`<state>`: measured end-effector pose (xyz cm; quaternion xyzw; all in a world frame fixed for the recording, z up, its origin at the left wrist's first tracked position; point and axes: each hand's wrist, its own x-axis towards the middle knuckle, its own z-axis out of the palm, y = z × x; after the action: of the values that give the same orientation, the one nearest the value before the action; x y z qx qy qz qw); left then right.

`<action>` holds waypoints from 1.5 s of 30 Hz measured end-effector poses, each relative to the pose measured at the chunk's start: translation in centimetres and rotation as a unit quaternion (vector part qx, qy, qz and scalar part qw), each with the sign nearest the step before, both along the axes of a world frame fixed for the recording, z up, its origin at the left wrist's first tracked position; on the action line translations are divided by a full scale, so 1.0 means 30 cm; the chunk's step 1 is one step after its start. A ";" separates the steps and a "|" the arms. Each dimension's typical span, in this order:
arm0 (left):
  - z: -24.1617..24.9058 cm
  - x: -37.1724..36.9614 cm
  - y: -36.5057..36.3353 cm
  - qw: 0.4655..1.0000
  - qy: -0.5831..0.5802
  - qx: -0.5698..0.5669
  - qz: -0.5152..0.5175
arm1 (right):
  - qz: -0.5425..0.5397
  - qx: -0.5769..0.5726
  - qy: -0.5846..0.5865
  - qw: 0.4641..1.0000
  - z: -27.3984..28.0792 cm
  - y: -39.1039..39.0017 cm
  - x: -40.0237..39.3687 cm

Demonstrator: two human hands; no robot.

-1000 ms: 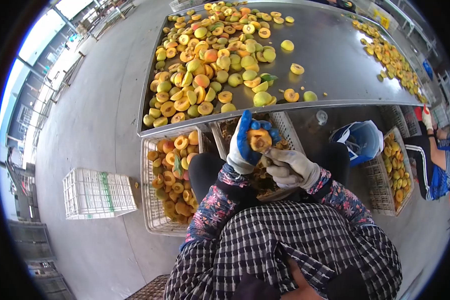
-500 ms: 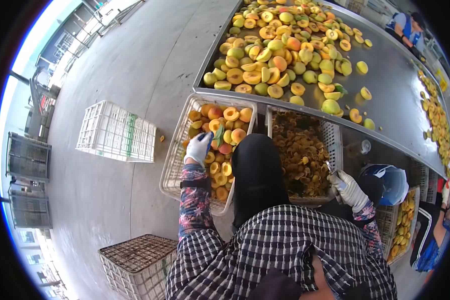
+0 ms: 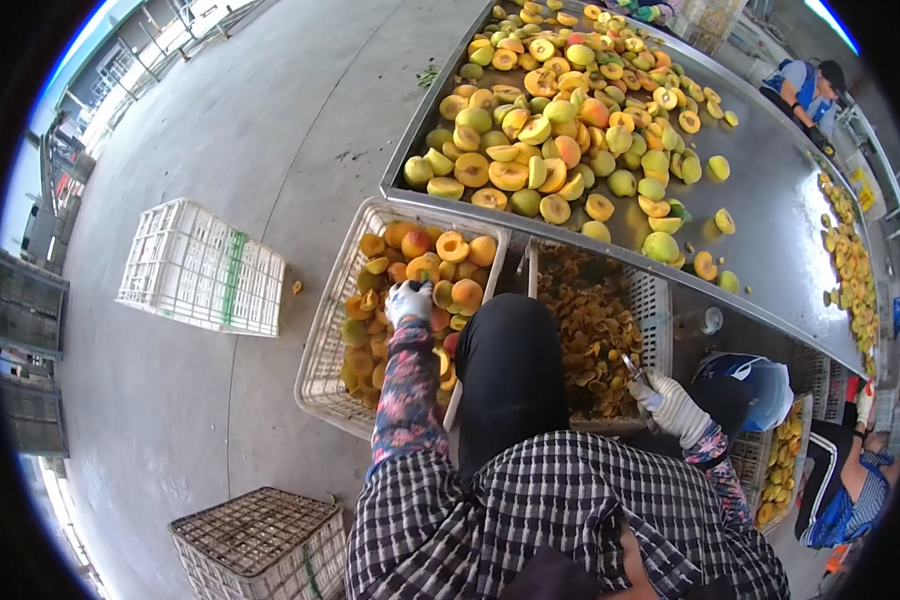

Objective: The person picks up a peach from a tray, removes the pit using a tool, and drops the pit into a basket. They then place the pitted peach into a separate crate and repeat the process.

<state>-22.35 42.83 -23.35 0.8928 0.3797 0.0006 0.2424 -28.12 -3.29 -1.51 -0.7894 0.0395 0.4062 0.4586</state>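
Observation:
My left hand [image 3: 408, 302], in a white glove with blue on it, is down among the fruit in a white plastic crate [image 3: 315, 350]. Its fingers curl downward, and whatever they grip is hidden. Around it lie yellow-orange peaches [image 3: 417, 242], some whole and some halved with hollow centres. My right hand [image 3: 676, 410], in a pale knit glove, closes round a small metal tool [image 3: 631, 366] with a thin shiny tip. That tool hovers over the right edge of a second crate [image 3: 652, 300], filled with brown scraps [image 3: 595, 340]. My black-trousered knee is between the crates.
A metal table [image 3: 770, 220] carries a heap of halved fruit [image 3: 560, 130]. An upturned white crate [image 3: 185, 265] and stacked crates [image 3: 255, 540] stand on the floor at left. A bucket [image 3: 755, 385] is at my right. Co-workers [image 3: 805, 90] are across the table and at far right.
My left hand has moved further into the fruit, and the leaf beside it no longer shows there. A green leafy bit now appears beside the table's left edge. My right hand keeps the tool.

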 end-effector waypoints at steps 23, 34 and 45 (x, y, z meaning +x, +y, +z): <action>0.626 0.135 -0.139 0.922 0.013 -0.236 -0.308 | -0.242 0.050 -0.101 0.964 0.048 -0.133 0.043; 0.159 0.306 -0.131 0.938 0.122 0.052 -0.319 | -0.219 0.037 -0.028 0.975 -0.002 -0.018 0.079; 0.169 -0.336 0.019 0.868 0.330 -0.062 -0.366 | -0.150 0.036 -0.001 0.988 -0.148 0.018 0.114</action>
<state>-32.44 43.39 -18.27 0.8990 0.0823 -0.4066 0.1407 -24.69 -2.75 -5.95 -0.7580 0.1417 0.3331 0.5426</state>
